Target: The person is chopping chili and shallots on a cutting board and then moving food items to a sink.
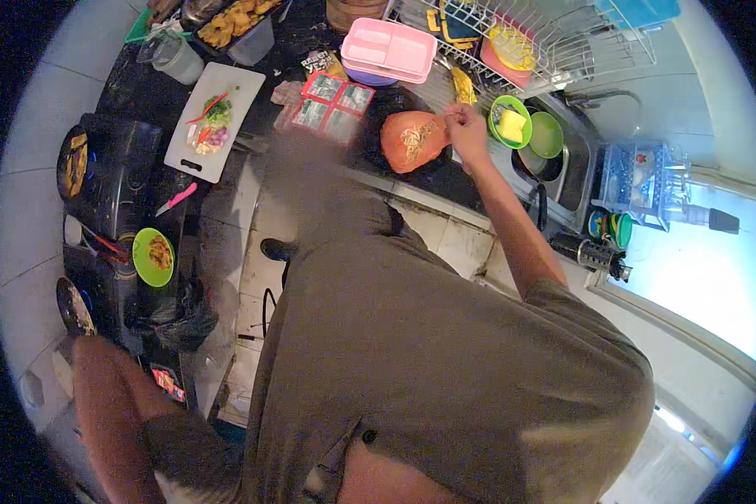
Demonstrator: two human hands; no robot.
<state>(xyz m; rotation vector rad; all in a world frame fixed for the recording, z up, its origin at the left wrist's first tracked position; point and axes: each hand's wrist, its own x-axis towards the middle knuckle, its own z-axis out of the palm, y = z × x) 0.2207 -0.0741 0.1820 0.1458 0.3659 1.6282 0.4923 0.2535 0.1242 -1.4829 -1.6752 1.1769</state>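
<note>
My right hand (467, 135) has its fingers pinched at the right edge of what looks like an orange plastic bag (393, 148). Thin pale pieces, probably small dried fish, lie in the middle of it. Crumpled black plastic shows around the orange bag. Just right of my hand sits a green bowl (497, 116) with a yellow sponge (511, 126). A red-edged sectioned pack (339, 103) and stacked pink divided trays (387, 47) stand beyond the orange bag. My left arm bends at the lower left, and its hand is out of view.
A white cutting board (230, 157) holds chopped vegetables, beside a pink-handled knife (183, 196). Pans and a green bowl of food (142, 268) are on the black stove (126, 157). The wire dish rack (605, 53) and steel sink (573, 179) lie right.
</note>
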